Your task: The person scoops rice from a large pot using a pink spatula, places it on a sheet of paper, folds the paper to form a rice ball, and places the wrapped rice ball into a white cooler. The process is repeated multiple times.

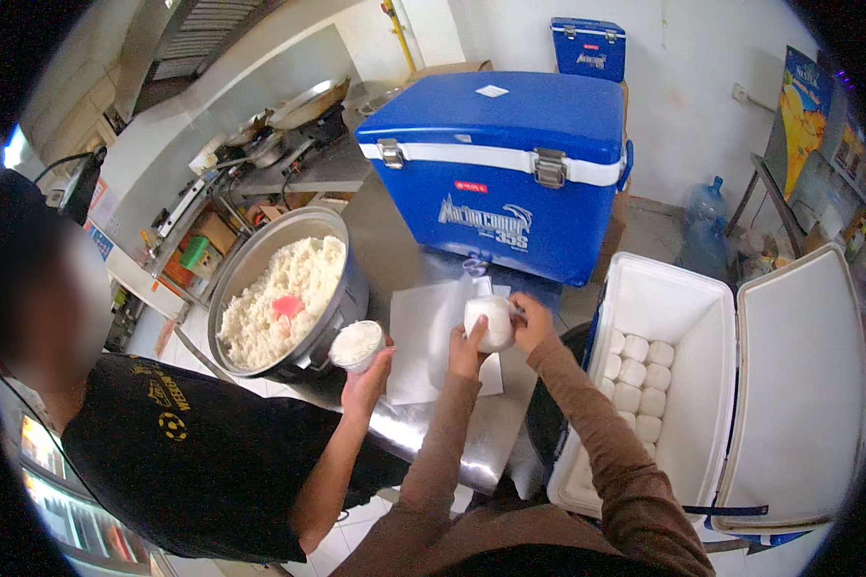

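Observation:
My left hand (pixel 469 348) holds a round white wrapped bundle (pixel 489 322) from below and the left, its thumb across the front. My right hand (pixel 531 323) grips the bundle's right side, fingers at its edge. Beneath it, white paper sheets (pixel 413 346) lie on the steel table (pixel 379 231). Just left, a co-worker's hand (pixel 367 379) holds a small cup of white rice (pixel 357 345). A large metal pot of cooked rice (pixel 260 306) stands further left, with a pink scoop (pixel 287 307) in the rice.
An open white-lined cooler (pixel 700 346) at the right holds several white bundles (pixel 646 375). Behind the paper stands a closed blue cooler (pixel 505 187), with scissors (pixel 475 265) at its foot. A co-worker in a black shirt (pixel 216 447) stands close on the left. Stove and pans (pixel 263 151) are beyond.

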`<state>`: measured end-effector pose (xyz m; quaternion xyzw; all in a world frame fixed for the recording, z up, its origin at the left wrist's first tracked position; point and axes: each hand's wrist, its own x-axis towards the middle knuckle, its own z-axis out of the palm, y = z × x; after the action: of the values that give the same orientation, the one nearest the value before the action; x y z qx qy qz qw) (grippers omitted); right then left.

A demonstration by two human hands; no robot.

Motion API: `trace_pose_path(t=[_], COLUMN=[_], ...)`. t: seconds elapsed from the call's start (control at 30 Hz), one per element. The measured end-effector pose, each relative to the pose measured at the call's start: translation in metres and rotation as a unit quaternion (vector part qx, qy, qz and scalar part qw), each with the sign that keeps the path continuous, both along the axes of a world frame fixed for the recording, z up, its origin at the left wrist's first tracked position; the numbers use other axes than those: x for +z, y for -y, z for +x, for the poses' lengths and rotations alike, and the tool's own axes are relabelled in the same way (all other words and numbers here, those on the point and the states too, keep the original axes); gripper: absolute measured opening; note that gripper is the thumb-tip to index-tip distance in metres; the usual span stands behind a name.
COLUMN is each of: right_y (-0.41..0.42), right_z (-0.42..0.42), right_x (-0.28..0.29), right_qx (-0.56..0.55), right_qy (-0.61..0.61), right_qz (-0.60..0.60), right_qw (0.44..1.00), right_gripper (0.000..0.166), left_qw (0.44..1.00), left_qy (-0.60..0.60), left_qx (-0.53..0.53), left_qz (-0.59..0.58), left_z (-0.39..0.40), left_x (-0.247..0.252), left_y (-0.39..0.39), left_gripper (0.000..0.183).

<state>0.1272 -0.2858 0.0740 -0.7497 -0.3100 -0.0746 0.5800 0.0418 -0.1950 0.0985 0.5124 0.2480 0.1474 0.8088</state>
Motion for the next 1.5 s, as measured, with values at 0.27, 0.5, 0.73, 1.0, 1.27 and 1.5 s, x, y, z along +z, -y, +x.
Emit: trace_pose_path(t=[0.27, 0.5, 0.73, 1.0, 1.27, 1.5], right_y=[0.088, 0.14, 0.18, 0.207, 0.181, 0.163], right_z=[-0.025, -0.058, -0.033, -0.048, -0.065, -0.059], right_x=[0.108, 0.077, 0.012, -0.211, -0.324, -0.217], right_qx=[-0.061, 0.126, 0.082, -0.172, -0.368, -0.208], right_qy=[0.447, -0.161, -0.448, -0.713, -0.687, -0.707], right_qz=[-0.075, 0.225, 0.423, 0.161, -0.079, 0.418], right_qw=[0.889, 0.953, 0.784, 0.661, 0.621, 0.532], right_gripper=[0.026, 0.046, 0.045, 0.066, 0.09, 0.049], left_qw=[0.871, 0.969, 0.774, 0.833, 0.924, 0.914], left_qy=[0.252, 0.23, 0.132, 0.057, -0.078, -0.143], left_qx=[-0.175, -0.08, -0.072, -0.244, -0.235, -0.214], left_qz=[-0.385, -0.028, 0.615, 0.493, 0.29, 0.313], left_z=[-0.006, -0.004, 0.011, -0.021, -0.087, -0.117], left_x=[0.029, 0.051, 0.018, -0.029, -0.05, -0.077], left_y=[0.07, 0.138, 0.174, 0.128, 0.093, 0.082], left_gripper=[0.044, 0.04, 0.061, 0.047, 0.033, 0.03])
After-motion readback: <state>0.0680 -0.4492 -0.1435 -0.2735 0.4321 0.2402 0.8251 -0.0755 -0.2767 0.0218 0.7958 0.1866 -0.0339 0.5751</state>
